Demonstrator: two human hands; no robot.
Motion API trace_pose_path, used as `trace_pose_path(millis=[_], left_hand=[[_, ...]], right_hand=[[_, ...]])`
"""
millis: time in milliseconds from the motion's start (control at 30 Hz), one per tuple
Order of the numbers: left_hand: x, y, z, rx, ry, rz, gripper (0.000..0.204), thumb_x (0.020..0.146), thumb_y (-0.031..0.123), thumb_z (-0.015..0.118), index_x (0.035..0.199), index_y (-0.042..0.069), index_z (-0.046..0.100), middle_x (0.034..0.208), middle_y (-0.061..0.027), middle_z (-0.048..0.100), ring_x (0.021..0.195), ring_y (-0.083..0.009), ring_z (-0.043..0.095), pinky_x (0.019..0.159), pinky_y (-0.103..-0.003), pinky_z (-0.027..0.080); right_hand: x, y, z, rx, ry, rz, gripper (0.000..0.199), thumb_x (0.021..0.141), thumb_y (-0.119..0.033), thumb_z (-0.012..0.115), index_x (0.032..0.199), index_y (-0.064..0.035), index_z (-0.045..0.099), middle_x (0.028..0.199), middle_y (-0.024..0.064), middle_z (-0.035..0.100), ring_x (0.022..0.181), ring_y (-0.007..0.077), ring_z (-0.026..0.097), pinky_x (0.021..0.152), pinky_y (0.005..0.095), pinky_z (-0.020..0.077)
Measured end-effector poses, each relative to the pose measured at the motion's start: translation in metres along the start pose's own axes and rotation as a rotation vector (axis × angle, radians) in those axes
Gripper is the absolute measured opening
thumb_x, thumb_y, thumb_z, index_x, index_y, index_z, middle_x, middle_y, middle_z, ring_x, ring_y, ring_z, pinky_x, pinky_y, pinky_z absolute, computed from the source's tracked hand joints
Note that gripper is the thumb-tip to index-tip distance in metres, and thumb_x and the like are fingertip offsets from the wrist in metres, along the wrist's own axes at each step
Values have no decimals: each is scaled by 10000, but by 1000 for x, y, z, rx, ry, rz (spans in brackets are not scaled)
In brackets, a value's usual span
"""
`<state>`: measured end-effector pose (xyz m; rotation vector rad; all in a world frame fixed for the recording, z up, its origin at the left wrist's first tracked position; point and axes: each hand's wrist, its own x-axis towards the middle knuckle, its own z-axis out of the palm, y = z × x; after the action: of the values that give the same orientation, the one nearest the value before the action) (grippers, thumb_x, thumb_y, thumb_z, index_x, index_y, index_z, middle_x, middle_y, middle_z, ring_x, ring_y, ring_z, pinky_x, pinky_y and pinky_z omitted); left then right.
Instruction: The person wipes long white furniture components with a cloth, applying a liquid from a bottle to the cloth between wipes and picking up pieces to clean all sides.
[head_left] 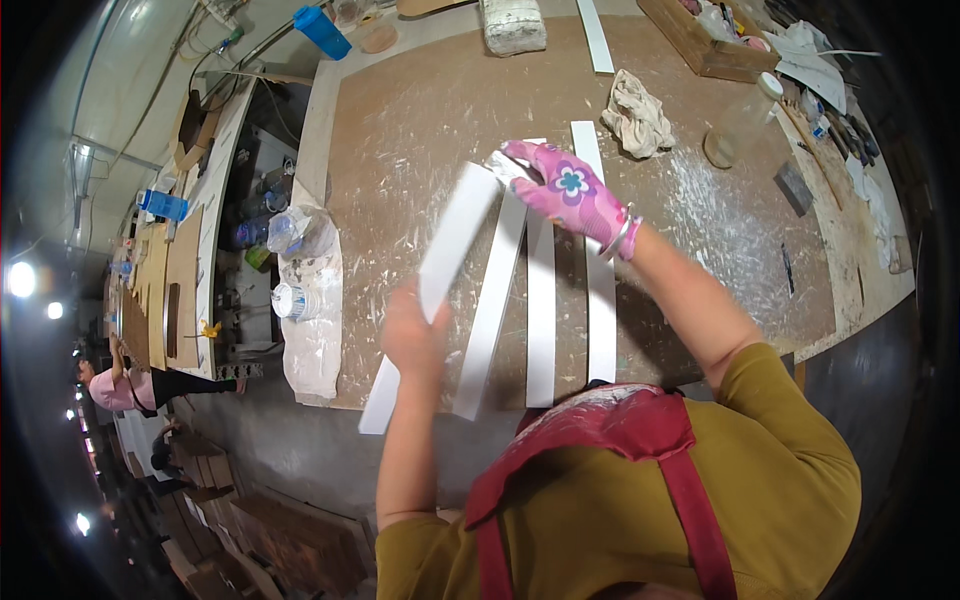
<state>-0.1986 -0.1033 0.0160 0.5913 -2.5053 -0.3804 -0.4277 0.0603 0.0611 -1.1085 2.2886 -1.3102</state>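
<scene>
My bare left hand point(412, 335) is closed round the middle of a long white strip point(458, 230), held slanted over the table's near left part. Slight blur softens that hand and the strip. A pink glove with a flower print covers my right hand point(565, 190). Its fingers pinch a crumpled white cloth point(508, 166) close to the strip's far end; whether cloth and strip touch is hard to tell. Under and beside my hands lie a slanted white strip point(492, 315), a straighter strip point(541, 310) and another strip point(600, 310), their near ends toward my apron.
The brown, paint-scuffed table point(400, 120) carries a crumpled rag point(637, 115), a clear jar point(738, 130), a grey block point(795, 188) and a wooden box point(700, 40). A blue bottle point(322, 33) and a white tub point(290, 300) stand leftward. Far left, a person point(125, 388) is at another bench.
</scene>
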Motion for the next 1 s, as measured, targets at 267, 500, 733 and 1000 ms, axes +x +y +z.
trace_pose_path(millis=[267,500,733,1000], left_hand=[[93,-30,-77,-937,-109,-548,193,958,232,464,1038,68,527,760,14,520,625,-47,471,510,-211,384],[131,-54,-31,-1817,-94,-861,209,955,196,521,1044,8,511,937,-153,625,714,-189,580,593,-297,512],[131,-21,31,-1831,15,-902,300,904,165,554,1120,15,409,912,-169,635,700,-251,619,585,-321,563],[153,1,51,-1804,33,-1054,281,943,154,446,1151,-14,361,913,-183,587,770,-303,591,680,-397,543]], right_hand=[[-46,16,-11,546,-95,163,531,888,-367,581,1305,-59,468,911,22,579,727,90,538,656,235,483],[-103,-10,10,726,-76,231,524,871,-283,619,1316,-54,467,942,-4,550,792,67,531,635,201,479],[-146,-23,-2,520,160,-14,611,846,-138,661,1379,-33,381,1296,98,484,1096,163,502,965,292,394],[-166,-31,-16,-181,365,-613,528,748,-135,721,1231,-30,536,1051,164,543,915,291,576,769,357,504]])
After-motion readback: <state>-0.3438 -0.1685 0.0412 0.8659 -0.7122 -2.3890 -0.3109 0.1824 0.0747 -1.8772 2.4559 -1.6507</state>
